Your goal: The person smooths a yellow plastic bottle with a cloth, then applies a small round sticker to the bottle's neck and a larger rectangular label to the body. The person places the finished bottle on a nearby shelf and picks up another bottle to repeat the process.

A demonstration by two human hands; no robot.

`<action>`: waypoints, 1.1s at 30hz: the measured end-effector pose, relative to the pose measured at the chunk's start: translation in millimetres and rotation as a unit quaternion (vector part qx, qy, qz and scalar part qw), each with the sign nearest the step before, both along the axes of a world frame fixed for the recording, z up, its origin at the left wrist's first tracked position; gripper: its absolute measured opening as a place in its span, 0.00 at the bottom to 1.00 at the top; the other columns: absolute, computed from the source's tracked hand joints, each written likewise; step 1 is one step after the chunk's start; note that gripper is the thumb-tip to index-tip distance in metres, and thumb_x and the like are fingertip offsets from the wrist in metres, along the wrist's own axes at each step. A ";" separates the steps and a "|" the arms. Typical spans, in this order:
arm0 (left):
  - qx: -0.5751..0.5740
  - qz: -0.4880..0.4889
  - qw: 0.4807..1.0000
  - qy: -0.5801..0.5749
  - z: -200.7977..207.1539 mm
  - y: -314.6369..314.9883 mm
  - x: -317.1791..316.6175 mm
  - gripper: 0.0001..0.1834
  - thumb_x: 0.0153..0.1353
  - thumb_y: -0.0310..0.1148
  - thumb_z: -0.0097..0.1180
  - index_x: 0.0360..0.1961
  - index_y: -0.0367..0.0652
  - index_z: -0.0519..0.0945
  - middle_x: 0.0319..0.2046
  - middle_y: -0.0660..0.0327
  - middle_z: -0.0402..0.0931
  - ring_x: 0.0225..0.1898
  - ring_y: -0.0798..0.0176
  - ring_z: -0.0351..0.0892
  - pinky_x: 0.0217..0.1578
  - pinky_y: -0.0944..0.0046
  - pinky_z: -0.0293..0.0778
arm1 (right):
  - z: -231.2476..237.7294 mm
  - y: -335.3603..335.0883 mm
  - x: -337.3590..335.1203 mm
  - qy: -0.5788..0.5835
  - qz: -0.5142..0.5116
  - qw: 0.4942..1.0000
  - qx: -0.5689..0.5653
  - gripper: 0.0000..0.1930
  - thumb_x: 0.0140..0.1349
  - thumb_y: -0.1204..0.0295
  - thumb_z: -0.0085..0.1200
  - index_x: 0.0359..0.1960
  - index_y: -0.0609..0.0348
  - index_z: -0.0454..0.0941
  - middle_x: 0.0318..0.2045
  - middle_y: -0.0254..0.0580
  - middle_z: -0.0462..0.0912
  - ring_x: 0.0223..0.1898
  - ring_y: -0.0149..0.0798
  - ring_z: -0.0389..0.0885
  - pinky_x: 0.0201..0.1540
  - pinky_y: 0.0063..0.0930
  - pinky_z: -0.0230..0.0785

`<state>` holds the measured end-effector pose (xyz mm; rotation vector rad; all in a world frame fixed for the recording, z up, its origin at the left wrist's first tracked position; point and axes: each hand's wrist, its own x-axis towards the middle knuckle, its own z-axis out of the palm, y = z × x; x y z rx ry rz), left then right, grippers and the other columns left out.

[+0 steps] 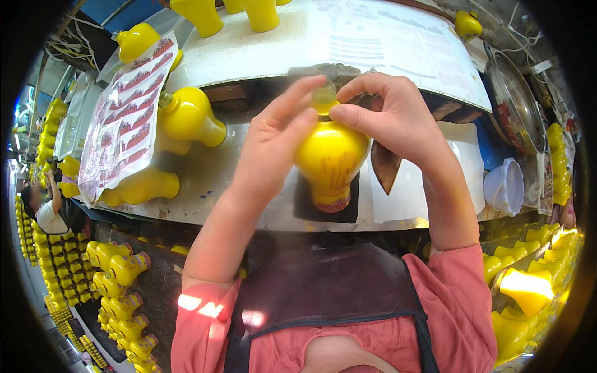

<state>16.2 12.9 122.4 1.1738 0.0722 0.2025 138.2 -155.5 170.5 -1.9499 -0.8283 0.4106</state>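
A glossy yellow bottle (329, 155) with a clear glass neck is in front of me. Its narrow foot, banded with a reddish print, is over a dark square pad (305, 208). My left hand (273, 140) curves along the left of the neck, thumb and forefinger closed in against it, slightly blurred. From the other side my right hand (392, 112) pinches near the neck with thumb and forefinger. Below the right palm shows a brown pointed blade (387, 169); whether the hand grips it is hidden. Faint reddish marks show on the bottle's side.
A sheet of reddish printed decals (134, 115) leans over yellow bottles (189, 115) on the left. A raised white board (286, 53) crosses the far side. A white bucket (504, 186) stands at right. Rows of bottles (127, 267) flank me; another person (51, 214) is far left.
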 end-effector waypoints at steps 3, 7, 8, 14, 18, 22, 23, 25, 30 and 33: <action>0.016 -0.001 1.000 -0.007 0.2 -1.0 -1.0 0.25 0.72 0.27 0.55 0.70 0.45 0.75 0.58 0.64 0.78 0.56 0.73 0.74 0.60 0.67 0.70 | 4.6 -1.8 -0.6 -0.027 0.008 0.999 -0.043 0.17 0.59 0.63 0.70 0.41 0.66 0.85 0.18 0.31 0.80 0.19 0.20 0.75 0.24 0.19 0.66; 0.050 0.024 0.998 -0.008 -1.8 -3.5 -0.9 0.27 0.72 0.27 0.55 0.71 0.45 0.73 0.59 0.62 0.78 0.56 0.72 0.75 0.61 0.67 0.70 | 4.3 -3.9 3.5 0.013 0.046 0.999 -0.004 0.16 0.61 0.65 0.69 0.41 0.67 0.85 0.26 0.35 0.84 0.26 0.23 0.79 0.31 0.19 0.71; 0.041 0.027 0.999 -0.016 -2.4 -5.0 -1.3 0.27 0.72 0.27 0.55 0.72 0.44 0.72 0.60 0.61 0.78 0.57 0.71 0.75 0.61 0.67 0.70 | 2.9 -4.4 3.7 0.052 0.047 0.998 -0.001 0.16 0.61 0.65 0.69 0.42 0.67 0.85 0.28 0.36 0.85 0.28 0.23 0.81 0.33 0.19 0.73; -0.011 0.006 1.000 -0.015 -2.0 -9.4 -4.9 0.28 0.73 0.28 0.54 0.72 0.37 0.69 0.62 0.59 0.77 0.60 0.69 0.75 0.63 0.65 0.70 | -1.0 -7.4 -1.2 0.104 0.030 0.994 0.018 0.16 0.61 0.66 0.70 0.42 0.68 0.86 0.34 0.38 0.86 0.32 0.24 0.83 0.36 0.19 0.74; 0.019 0.014 1.000 -0.012 -0.7 -10.2 -4.9 0.27 0.72 0.28 0.55 0.71 0.35 0.70 0.62 0.58 0.77 0.60 0.69 0.76 0.62 0.64 0.72 | 1.0 -6.7 -2.4 0.045 0.036 0.998 0.007 0.15 0.61 0.68 0.71 0.42 0.68 0.86 0.33 0.36 0.86 0.31 0.23 0.82 0.33 0.18 0.73; 0.042 0.017 0.999 -0.001 0.6 -8.9 -4.9 0.27 0.71 0.28 0.56 0.70 0.34 0.72 0.62 0.58 0.78 0.59 0.68 0.77 0.61 0.64 0.73 | -0.1 -6.4 -1.2 0.032 0.039 0.999 -0.002 0.15 0.60 0.68 0.71 0.42 0.67 0.86 0.33 0.36 0.86 0.31 0.23 0.82 0.33 0.18 0.73; 0.053 0.015 0.998 -0.009 0.4 -8.8 -5.1 0.26 0.72 0.28 0.55 0.70 0.35 0.71 0.62 0.56 0.78 0.60 0.67 0.77 0.62 0.63 0.72 | -0.9 -6.6 -1.0 0.032 0.042 0.999 -0.001 0.14 0.60 0.68 0.71 0.42 0.67 0.86 0.34 0.36 0.86 0.32 0.23 0.82 0.33 0.18 0.73; 0.066 0.016 0.998 -0.017 -1.1 -8.7 -6.1 0.25 0.75 0.29 0.52 0.71 0.36 0.71 0.61 0.54 0.79 0.61 0.64 0.78 0.64 0.62 0.72 | -2.3 -6.5 -1.3 0.036 0.038 0.999 0.014 0.15 0.60 0.68 0.71 0.41 0.67 0.86 0.34 0.36 0.86 0.31 0.24 0.82 0.34 0.19 0.73; 0.055 0.033 0.998 -0.023 -11.0 -8.0 -4.6 0.23 0.78 0.33 0.47 0.69 0.35 0.72 0.61 0.56 0.78 0.60 0.65 0.77 0.64 0.65 0.70 | 2.2 -5.4 -3.7 0.045 0.025 0.998 0.019 0.15 0.59 0.67 0.71 0.39 0.68 0.86 0.33 0.36 0.84 0.30 0.25 0.80 0.34 0.21 0.72; 0.108 0.059 0.992 -0.016 -15.9 -6.6 -3.4 0.22 0.79 0.34 0.46 0.68 0.34 0.73 0.60 0.58 0.78 0.59 0.66 0.77 0.63 0.66 0.70 | 8.4 -4.3 -6.6 0.041 0.010 0.999 -0.012 0.16 0.58 0.65 0.72 0.38 0.68 0.87 0.31 0.35 0.83 0.28 0.24 0.78 0.32 0.21 0.71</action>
